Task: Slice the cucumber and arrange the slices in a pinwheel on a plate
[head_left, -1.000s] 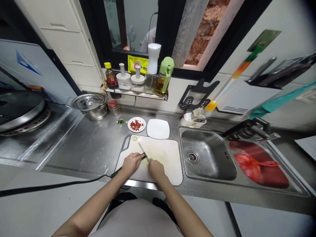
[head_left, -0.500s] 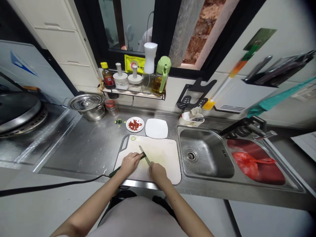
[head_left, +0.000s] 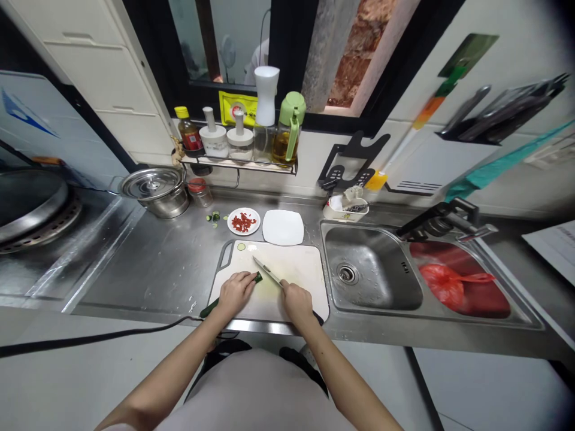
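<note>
A dark green cucumber (head_left: 209, 309) lies slantwise over the left part of the white cutting board (head_left: 305, 263). My left hand (head_left: 236, 293) is closed over its middle, and its cut end sticks out past my fingertips. In my right hand (head_left: 297, 302) is a kitchen knife (head_left: 269, 273), gripped by its dark handle. The blade points up and left, a little apart from the cut end. At the board's far left corner lies a pale round cucumber slice (head_left: 241, 246).
Beyond the board stand a plate of chopped red pieces (head_left: 243, 222) and a bare white plate (head_left: 283, 227). Green scraps (head_left: 214, 216) lie by a lidded steel pot (head_left: 157, 190). To the right is the sink (head_left: 372, 299). A seasoning shelf (head_left: 238, 163) hangs behind.
My right hand has drawn the knife rightward, away from the cucumber's cut end, and its blade lies at a flatter slant. My left hand stays on the cucumber. The view has shifted slightly.
</note>
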The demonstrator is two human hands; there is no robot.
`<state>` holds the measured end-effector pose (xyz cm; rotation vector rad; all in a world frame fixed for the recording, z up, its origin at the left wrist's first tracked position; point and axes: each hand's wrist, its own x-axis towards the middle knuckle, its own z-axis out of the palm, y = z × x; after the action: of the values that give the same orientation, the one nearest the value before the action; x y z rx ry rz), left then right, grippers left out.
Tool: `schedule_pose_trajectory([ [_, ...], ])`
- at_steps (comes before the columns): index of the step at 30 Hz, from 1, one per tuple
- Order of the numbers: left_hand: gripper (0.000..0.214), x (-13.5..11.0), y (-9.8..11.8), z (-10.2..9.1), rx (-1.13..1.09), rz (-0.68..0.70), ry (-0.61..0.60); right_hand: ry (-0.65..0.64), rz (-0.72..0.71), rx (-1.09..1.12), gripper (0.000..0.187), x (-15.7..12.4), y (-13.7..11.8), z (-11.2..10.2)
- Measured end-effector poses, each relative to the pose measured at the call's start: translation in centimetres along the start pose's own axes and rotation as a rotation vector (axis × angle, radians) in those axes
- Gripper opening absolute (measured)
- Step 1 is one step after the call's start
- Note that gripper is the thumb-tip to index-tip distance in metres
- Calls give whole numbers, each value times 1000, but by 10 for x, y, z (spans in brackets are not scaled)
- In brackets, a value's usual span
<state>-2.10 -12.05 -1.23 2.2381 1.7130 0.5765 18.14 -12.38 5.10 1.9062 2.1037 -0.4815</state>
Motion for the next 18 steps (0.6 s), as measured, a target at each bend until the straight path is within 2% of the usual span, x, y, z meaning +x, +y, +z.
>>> schedule_pose_trajectory([
  [5, 29, 0, 3, -8, -51, -70, 104, 36, 23, -2, 29, -4, 3, 2],
  [9, 30, 14, 9, -19, -91, -96, 147, 78, 25, 2, 34, -7, 4, 2],
  [12, 32, 32, 15, -25, -76, -72, 118, 121, -1, -18, 44, -9, 6, 2],
  [18, 25, 57, 24, -29, -28, -21, -77, 153, -38, -22, 48, -14, 10, 3],
])
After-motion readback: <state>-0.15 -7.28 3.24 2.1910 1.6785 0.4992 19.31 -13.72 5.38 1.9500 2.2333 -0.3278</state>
